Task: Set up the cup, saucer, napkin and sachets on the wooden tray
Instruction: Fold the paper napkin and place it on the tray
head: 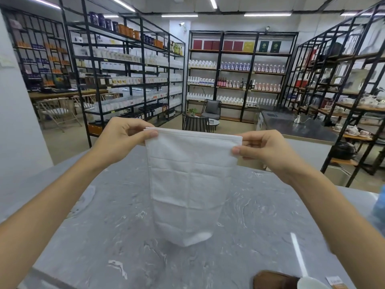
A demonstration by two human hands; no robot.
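A white cloth napkin (190,180) hangs in the air above the grey marble table (104,236), folded in half with crease lines showing. My left hand (123,140) pinches its top left corner and my right hand (264,151) pinches its top right corner, stretching the top edge flat. At the bottom right edge a corner of the dark wooden tray (273,280) shows, with a white rim of a cup or saucer (310,283) on it. A sachet or small packet (336,283) lies just right of that, cut off by the frame.
Tall black metal shelves (129,80) full of bottles and boxes stand beyond the table on the left, back and right. A steel counter (291,124) sits behind the table at right. Something blue (380,207) shows at the right edge.
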